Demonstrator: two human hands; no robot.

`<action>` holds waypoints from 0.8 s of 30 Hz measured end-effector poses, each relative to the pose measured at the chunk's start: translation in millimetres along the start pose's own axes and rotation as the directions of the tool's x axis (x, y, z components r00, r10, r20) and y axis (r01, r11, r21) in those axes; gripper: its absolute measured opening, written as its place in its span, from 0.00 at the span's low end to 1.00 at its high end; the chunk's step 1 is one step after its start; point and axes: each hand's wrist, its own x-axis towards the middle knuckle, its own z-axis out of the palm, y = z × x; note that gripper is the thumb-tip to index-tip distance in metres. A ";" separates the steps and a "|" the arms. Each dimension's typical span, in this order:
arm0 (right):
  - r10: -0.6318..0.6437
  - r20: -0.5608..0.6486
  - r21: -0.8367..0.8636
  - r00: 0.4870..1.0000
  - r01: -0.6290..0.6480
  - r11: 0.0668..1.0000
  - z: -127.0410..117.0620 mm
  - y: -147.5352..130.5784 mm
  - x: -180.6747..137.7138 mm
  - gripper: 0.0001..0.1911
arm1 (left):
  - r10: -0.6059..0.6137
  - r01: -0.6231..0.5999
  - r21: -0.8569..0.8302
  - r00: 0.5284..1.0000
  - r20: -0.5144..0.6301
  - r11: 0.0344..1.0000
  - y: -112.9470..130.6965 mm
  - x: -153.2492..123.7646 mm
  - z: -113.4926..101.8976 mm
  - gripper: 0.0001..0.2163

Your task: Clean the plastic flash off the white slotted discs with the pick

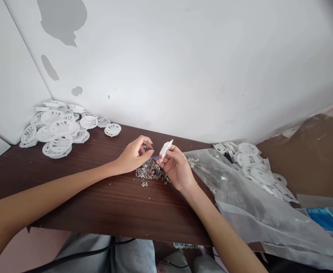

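My right hand (179,167) grips a white plastic part (165,149) by its edge, tilted up in front of me. To its left, my left hand (135,154) has its fingers curled, with a small metal clip (145,146) showing near the fingertips. A small gap separates that hand from the white part. Below both hands, a heap of small shiny metal clips (150,170) lies on the table, partly covered by the fingers. A few loose clips (144,184) rest just in front of the heap.
White slotted round plastic parts (62,128) are piled at the back left of the brown table (120,210). More white parts (254,165) lie at the right, beside a clear plastic bag (240,201) and brown cardboard (311,151). A white wall (166,76) rises behind.
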 end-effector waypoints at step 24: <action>0.136 0.114 -0.058 0.984 -0.130 0.990 14.0 8.8 -16.3 0.20 | 0.035 0.009 -0.270 0.987 0.159 0.963 2.1 -0.8 3.7 0.11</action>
